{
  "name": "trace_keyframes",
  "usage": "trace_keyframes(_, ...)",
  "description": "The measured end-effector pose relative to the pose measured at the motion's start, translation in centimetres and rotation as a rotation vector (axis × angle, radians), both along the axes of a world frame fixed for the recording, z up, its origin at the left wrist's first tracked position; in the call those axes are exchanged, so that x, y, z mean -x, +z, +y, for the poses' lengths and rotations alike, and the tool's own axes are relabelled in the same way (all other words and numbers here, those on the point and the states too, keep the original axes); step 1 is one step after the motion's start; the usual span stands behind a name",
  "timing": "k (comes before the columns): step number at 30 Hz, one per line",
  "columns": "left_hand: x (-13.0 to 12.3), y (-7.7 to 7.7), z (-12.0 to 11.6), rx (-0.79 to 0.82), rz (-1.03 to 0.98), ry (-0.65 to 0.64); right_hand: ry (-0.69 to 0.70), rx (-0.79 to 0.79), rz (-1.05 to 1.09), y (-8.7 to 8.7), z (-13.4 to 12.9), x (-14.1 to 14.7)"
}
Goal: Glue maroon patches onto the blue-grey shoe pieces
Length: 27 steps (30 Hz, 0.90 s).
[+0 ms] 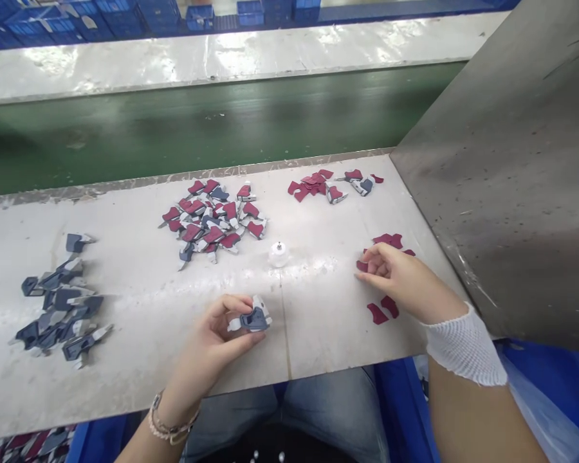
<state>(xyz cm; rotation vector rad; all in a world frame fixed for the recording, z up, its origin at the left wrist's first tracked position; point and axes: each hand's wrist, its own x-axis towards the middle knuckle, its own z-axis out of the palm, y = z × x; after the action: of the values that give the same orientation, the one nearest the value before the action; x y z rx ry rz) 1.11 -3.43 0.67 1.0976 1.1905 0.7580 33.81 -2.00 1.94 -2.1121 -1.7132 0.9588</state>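
My left hand [222, 334] is closed round a grey and white plastic part [255, 317], held just above the table's front half. Its hollow side faces up. My right hand [383, 270] pinches a dark red piece [362, 265] between thumb and fingers at the right. Just beyond that hand lie more flat red pieces [388, 240], and two red pieces [383, 310] lie nearer to me. At the left is a heap of grey and white parts [60, 308] without red. Behind my left hand sits a pile of parts [212, 222], many with red faces.
A small white round fixture with a metal pin [278, 254] stands mid-table. Flat red pieces [311, 184] and a few parts [354, 183] lie at the back right. A metal panel [521, 180] bounds the right side. Beyond the table runs a green strip [197, 122].
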Motion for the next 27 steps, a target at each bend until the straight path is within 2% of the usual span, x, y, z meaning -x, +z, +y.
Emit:
trace_keyframes(4,0.3,-0.5,0.3,0.009,-0.050,0.001,-0.137,-0.074,0.005,0.5,-1.4,-0.4)
trace_keyframes(6,0.4,-0.8,0.4,-0.008,-0.049,0.002,-0.183,-0.062,-0.017,0.4,-1.7,-0.5)
trace_keyframes(12,-0.4,-0.3,0.1,-0.064,-0.001,-0.061,-0.177,0.012,0.007,-0.6,-0.8,0.3)
trace_keyframes(16,-1.1,0.2,-0.3,-0.119,0.015,-0.069,-0.130,0.022,0.053,-0.3,-0.6,1.6)
trace_keyframes(20,-1.2,-0.1,-0.5,-0.160,0.010,-0.086,-0.066,0.014,0.128,0.3,-0.8,3.3)
trace_keyframes(23,-1.2,-0.6,-0.6,-0.187,-0.005,-0.089,-0.004,0.010,0.213,1.4,-1.3,4.8)
trace_keyframes(27,-1.3,-1.1,-0.7,-0.244,0.024,-0.096,0.177,0.003,0.429,3.5,-2.3,7.4)
